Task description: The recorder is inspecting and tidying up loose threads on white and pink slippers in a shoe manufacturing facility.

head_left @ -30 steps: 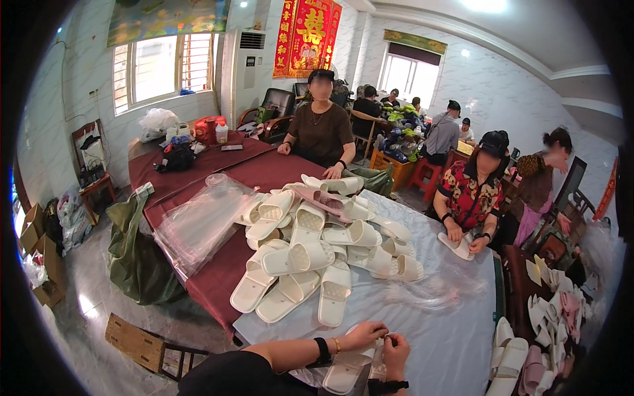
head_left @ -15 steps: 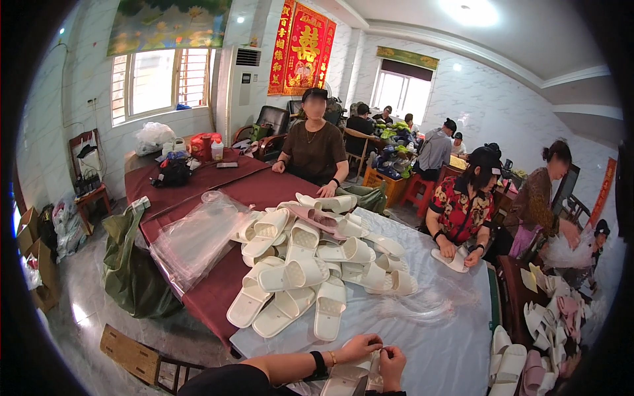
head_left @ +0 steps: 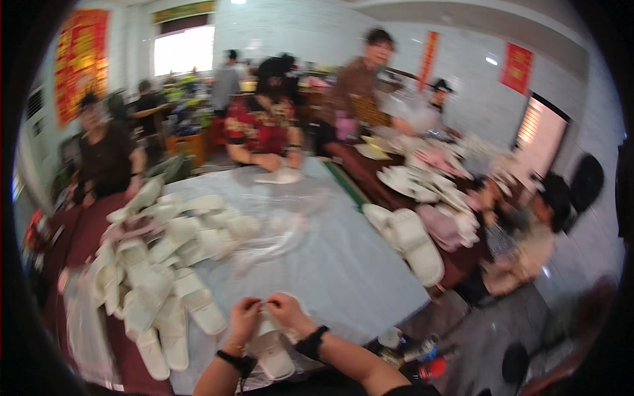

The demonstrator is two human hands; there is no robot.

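Observation:
At the near edge of the table, my left hand (head_left: 244,321) and my right hand (head_left: 289,311) are close together. Their fingertips are pinched, and what is between them is too small and blurred to make out. Below and between them lies a white slipper (head_left: 273,358), its far end partly covered by my fingers. A large heap of white slippers (head_left: 150,290) lies to the left of my hands, with a pink slipper (head_left: 135,228) among it.
Crumpled clear plastic bags (head_left: 281,234) lie on the pale blue table cover (head_left: 343,264). Across the table, a person in a red patterned shirt (head_left: 257,125) handles another slipper (head_left: 279,177). More slippers (head_left: 416,241) sit on a dark red table at right, near other people.
My view has swung to the right, so the slipper heap now appears farther left. Both hands stay pinched close together above the near slipper.

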